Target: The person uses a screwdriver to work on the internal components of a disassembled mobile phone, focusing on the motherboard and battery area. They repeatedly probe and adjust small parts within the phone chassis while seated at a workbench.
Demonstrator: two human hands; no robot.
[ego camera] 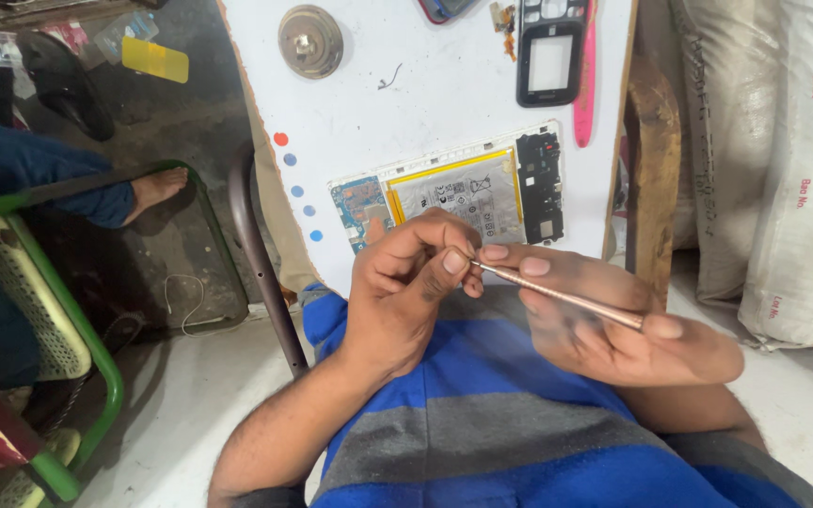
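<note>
fingers of both hands pinch slim screwdriver.

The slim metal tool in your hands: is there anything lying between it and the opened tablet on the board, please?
Nothing visible does. The metal tool is held between the left hand and right hand, just in front of the opened tablet.

The person wears a short-sleeved shirt in broad horizontal bands, bright blue alternating with mid grey; the cloth looks soft and lies in loose folds over the belly; both forearms are bare, with no watch, ring or bracelet showing; the left hand and right hand are ungloved; fingernails are short.
</note>
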